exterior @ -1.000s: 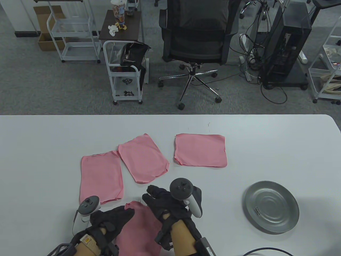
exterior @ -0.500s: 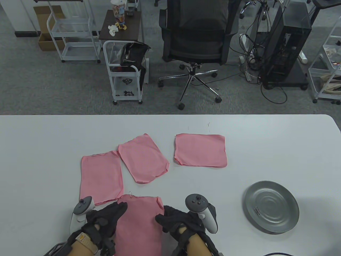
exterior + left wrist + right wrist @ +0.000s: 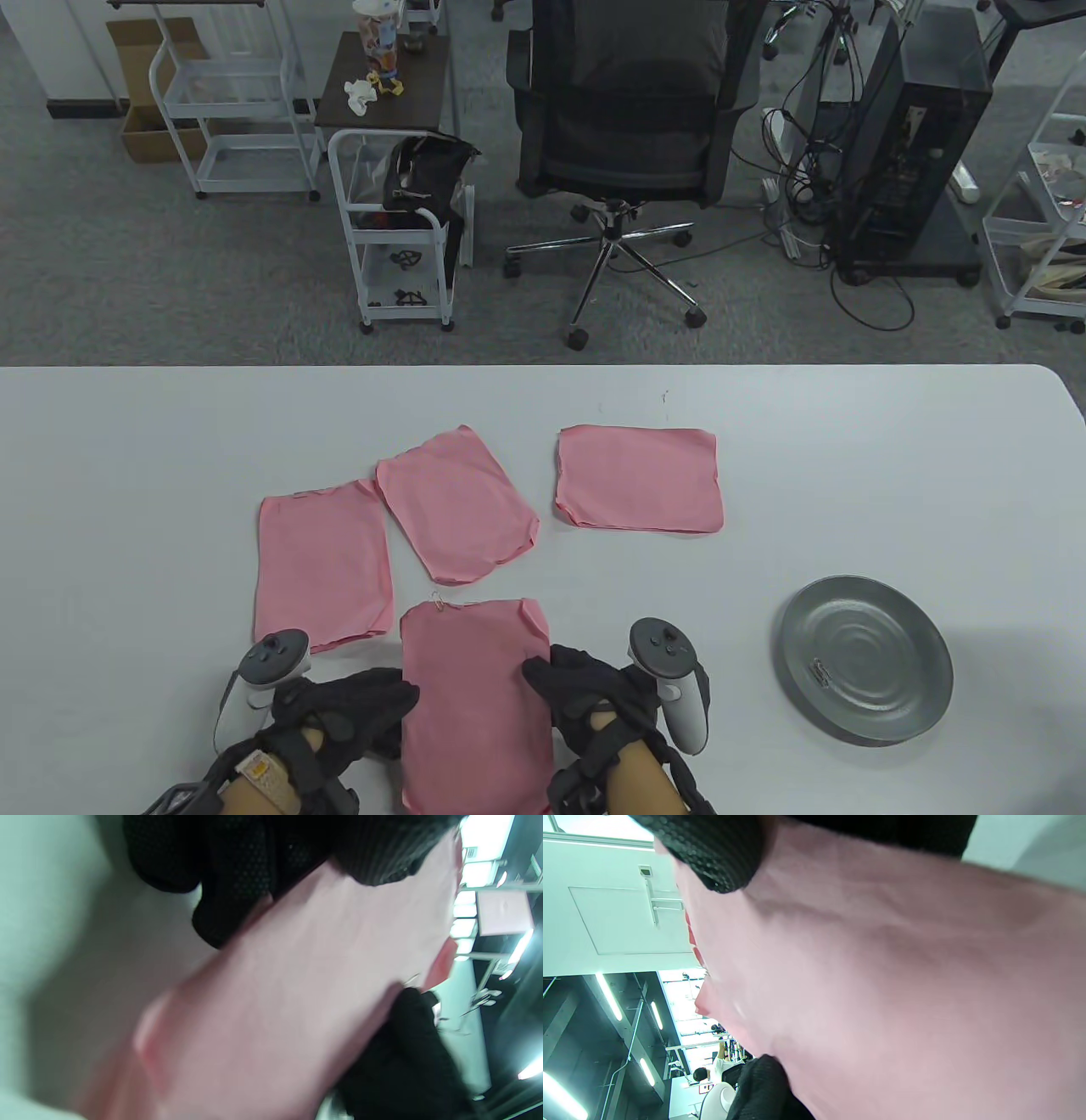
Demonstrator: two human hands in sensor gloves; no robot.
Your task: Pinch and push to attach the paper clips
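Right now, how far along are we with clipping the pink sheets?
One looks done: the near pink stack carries a paper clip on its far edge. It is in hand, with the left hand and right hand holding its two sides. The left stack shows a faint mark at its far edge, too small to call. No clip shows on the other two stacks. One clip waits in the metal dish.

Even, soft overhead light fills the table view, sharp throughout, with straight lines bowing slightly toward the edges. The white bench (image 3: 848, 441) shows only a faint shadow right of the round grey metal plate (image 3: 863, 658). Both wrist views are blurred and out of focus on the pink cloth sheet (image 3: 297, 1001), and bright ceiling strip lights (image 3: 608, 997) blow out behind it.
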